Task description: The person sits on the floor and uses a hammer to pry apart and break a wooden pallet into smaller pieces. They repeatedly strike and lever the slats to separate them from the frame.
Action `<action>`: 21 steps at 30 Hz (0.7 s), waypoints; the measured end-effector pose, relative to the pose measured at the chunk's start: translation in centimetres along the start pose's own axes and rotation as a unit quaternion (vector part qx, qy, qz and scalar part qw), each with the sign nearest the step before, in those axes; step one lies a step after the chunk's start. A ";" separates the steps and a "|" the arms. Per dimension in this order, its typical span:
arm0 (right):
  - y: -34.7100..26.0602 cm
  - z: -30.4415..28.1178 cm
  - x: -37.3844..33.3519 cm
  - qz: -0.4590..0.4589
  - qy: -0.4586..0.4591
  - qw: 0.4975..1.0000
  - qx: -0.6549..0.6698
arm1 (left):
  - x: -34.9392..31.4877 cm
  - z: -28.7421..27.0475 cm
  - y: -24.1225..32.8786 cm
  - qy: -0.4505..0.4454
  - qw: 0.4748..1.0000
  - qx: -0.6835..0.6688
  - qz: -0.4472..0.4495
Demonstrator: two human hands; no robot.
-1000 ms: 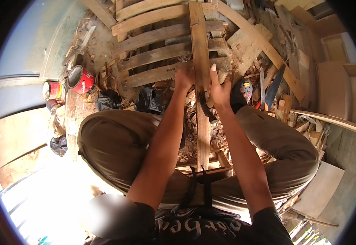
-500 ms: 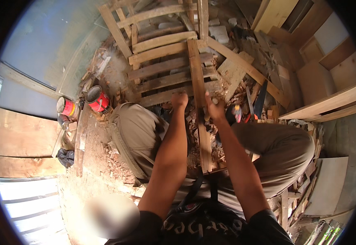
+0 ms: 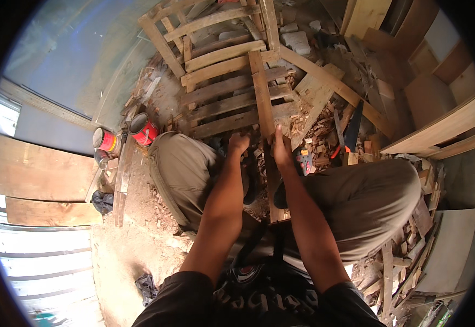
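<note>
A long wooden plank (image 3: 262, 92) runs lengthwise between my arms, from the slatted wooden frame (image 3: 224, 103) toward my lap. My left hand (image 3: 238, 143) is closed in a fist just left of the plank; what it holds, if anything, is hidden. At the plank's right edge, my right hand (image 3: 280, 146) is closed with the thumb pointing up. A small dark brown piece shows beside its fingers, but its kind is unclear. Both bent knees flank the plank.
A handsaw (image 3: 352, 131) with an orange-red handle lies right of my right hand among wood scraps. Two red cans (image 3: 144, 129) (image 3: 105, 140) stand at left. Boards lean at far right, and a black bag (image 3: 102, 201) lies at left.
My right hand has shifted slightly left, closer against the plank. My left hand has dropped a little lower. The whole view has turned slightly, and the saw shows more plainly.
</note>
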State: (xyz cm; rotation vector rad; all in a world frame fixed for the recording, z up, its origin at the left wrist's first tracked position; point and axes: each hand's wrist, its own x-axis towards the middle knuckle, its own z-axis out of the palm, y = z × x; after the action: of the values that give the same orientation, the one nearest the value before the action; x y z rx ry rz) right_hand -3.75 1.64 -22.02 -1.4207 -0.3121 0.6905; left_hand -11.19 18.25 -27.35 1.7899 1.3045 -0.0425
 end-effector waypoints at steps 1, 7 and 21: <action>-0.1 -0.2 -0.2 0.008 -0.010 1.000 0.013 | -0.2 0.2 -0.2 -0.024 1.000 0.003 -0.010; 0.4 -1.3 0.7 0.079 -0.034 0.995 0.046 | 1.0 2.2 -5.8 0.009 0.997 0.079 -0.001; -0.6 0.1 1.9 0.151 0.188 0.951 0.191 | 0.1 8.6 -7.5 -0.054 0.980 0.088 0.172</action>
State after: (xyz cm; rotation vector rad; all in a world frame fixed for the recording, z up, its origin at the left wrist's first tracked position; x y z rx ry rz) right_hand -2.22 2.91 -21.83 -1.2020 0.3324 0.6650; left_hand -13.09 12.94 -37.29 2.1138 0.9240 -0.0636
